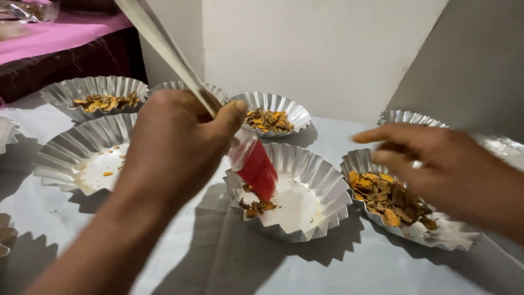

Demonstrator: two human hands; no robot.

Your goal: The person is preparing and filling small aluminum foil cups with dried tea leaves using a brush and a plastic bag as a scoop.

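Filling the middle of the frame, the left hand (174,145) is being held closed around a clear plastic bag (180,65) whose long twisted neck is running up toward the upper left of the frame. Red powder (258,172) is being kept in the bag's lower end, which is hanging just over the centre foil cup (322,180), a pleated silver dish standing on the grey surface (218,257). A small heap of brown and yellow dried pieces (255,206) is lying on that cup's white floor, just below the bag's tip. At the right of the frame the right hand (442,166) is being held over another foil cup (355,166), which is filled with more dried pieces; its fingers are being kept apart and mostly stretched, and nothing is seen in its grip, though motion blur is softening the view. More foil cups are standing further back: one at the upper left (60,90) with yellow pieces, one at centre top (295,112) with the same, and one at left (60,153) almost bare. A pink cloth (60,33) is showing in the upper left corner.
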